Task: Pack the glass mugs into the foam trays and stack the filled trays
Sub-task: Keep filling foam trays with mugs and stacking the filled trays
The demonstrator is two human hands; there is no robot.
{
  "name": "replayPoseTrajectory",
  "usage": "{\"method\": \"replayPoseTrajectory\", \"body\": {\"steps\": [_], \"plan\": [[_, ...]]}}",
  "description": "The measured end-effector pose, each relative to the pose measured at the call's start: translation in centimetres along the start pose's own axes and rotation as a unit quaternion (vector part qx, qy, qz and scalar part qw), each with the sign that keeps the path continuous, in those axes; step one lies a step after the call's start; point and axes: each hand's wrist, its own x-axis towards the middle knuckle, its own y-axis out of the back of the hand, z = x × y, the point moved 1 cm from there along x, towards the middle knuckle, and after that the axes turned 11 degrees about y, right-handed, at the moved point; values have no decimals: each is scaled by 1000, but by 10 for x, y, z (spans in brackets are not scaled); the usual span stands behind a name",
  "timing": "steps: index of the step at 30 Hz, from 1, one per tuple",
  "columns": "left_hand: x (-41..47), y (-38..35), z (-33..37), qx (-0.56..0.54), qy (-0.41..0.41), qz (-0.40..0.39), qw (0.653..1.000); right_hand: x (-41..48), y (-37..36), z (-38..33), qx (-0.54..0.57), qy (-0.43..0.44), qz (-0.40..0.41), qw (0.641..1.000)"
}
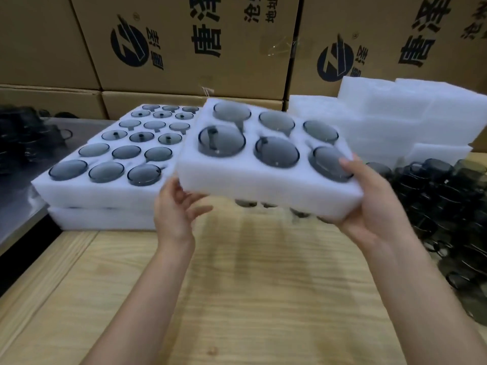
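Cardboard boxes [184, 43] are walling off the back, no hazard there. The wooden table [263, 285] is lying under the lift, and it's hard enough to break any glass that drops.

Stack of filled trays [92, 196] is sitting left rear, two layers showing, foam on foam. An off-square landing is likely shoving the top layer or leaving an overhang. Empty foam pile [395, 114] is resting right rear, not a worry.

Held tray [263, 185] is hanging in the air over the table, skewed against the stack, its left side overlapping the stack's right edge in this view. All six pockets are carrying mugs [276, 152]. Dark glass is showing below its underside, so I'm guessing the pockets are open-bottomed. That means mugs could be slipping down, or knocking glass on glass at touchdown.

Loose mugs [448, 193] are crowding the table just beside the right hand [369, 204], so a swing that way is clipping them.

Right hand is clamping the near-right corner, thumb over the top face by a mug rim, fingers wrapped under. Left hand [174, 209] is cupping the near-left corner, fingers loosely spread beneath, thumb against the wall. Can't tell how much load it's taking. If little, the foam is flexing and tipping left.
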Motion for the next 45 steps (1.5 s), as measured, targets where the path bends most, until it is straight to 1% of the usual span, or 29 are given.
{"method": "replayPoseTrajectory", "body": {"steps": [2, 3, 6, 9, 13, 16, 21, 26, 29, 31, 32, 34, 36, 38, 39, 41, 42, 43, 44, 45], "plan": [[7, 9, -24, 113, -41, 29, 992, 38, -11, -6, -18, 9, 29, 999], [11, 15, -38, 156, -38, 28, 987, 60, -17, -6, -33, 1, 42, 999], [22, 25, -65, 244, -10, -1, 970, 131, -34, 6, -84, -56, 81, 992], [31, 25, -73, 306, 1, -21, 952, 191, -49, 31, -129, -91, 92, 983], [33, 30, -76, 333, 3, -28, 942, 245, -53, 68, -201, -119, 122, 965], [33, 30, -77, 339, 3, -30, 940, 270, -51, 90, -236, -154, 127, 951], [30, 26, -74, 323, -14, -38, 946, 292, -39, 108, -255, -173, 137, 941], [28, 24, -72, 320, -12, -35, 947, 305, -23, 117, -242, -203, 152, 937], [27, 23, -70, 321, -9, -40, 946, 313, -16, 125, -280, -204, 145, 927], [26, 22, -70, 328, -12, -41, 944, 315, -17, 131, -289, -212, 119, 926], [26, 22, -69, 339, -14, -43, 940, 316, -19, 133, -296, -211, 92, 927], [25, 22, -69, 359, -17, -45, 932, 318, -21, 138, -332, -198, 11, 922], [24, 21, -67, 367, -21, -54, 928, 320, -21, 143, -376, -180, -62, 907], [22, 19, -64, 369, -23, -67, 927, 323, -16, 144, -419, -168, -99, 887], [22, 19, -64, 367, -25, -72, 927, 323, -14, 144, -455, -160, -114, 868], [22, 19, -64, 373, -32, -82, 924, 324, -11, 144, -553, -136, -146, 809], [22, 19, -63, 377, -34, -85, 922, 324, -9, 145, -595, -121, -154, 779], [22, 19, -63, 380, -34, -84, 921, 325, -8, 147, -624, -105, -153, 759], [22, 19, -62, 380, -33, -81, 921, 325, -8, 150, -640, -97, -142, 749], [23, 19, -63, 379, -32, -76, 922, 325, -8, 153, -645, -100, -125, 747]]}}
